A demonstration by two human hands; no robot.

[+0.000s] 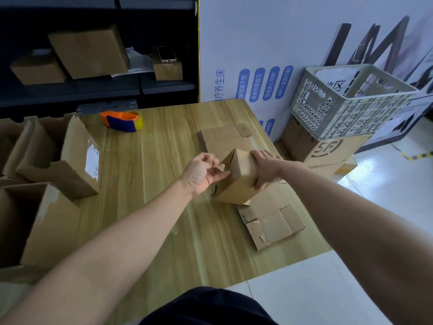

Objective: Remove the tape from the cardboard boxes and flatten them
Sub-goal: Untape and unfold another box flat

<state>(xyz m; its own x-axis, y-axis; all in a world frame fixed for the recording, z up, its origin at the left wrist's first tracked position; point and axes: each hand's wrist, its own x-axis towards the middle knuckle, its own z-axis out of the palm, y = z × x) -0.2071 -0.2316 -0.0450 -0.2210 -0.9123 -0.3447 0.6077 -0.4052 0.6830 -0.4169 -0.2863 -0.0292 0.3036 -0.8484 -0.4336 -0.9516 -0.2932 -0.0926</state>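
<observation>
A small brown cardboard box (236, 181) stands tilted on the wooden table (152, 184), right of centre. My right hand (266, 170) grips its top and right side, fingers curled over the edge. My left hand (203, 173) is at the box's left end, where its fingers pinch a small piece of tape or flap edge (220, 167). The box rests on flattened cardboard (271, 221); more flattened cardboard (225, 137) lies behind it.
Open cardboard boxes (70, 158) stand along the table's left side. An orange and blue tape dispenser (121, 120) sits at the far edge. A grey plastic crate (346, 104) tops stacked boxes on the right. Dark shelves (93, 85) behind hold boxes and a phone.
</observation>
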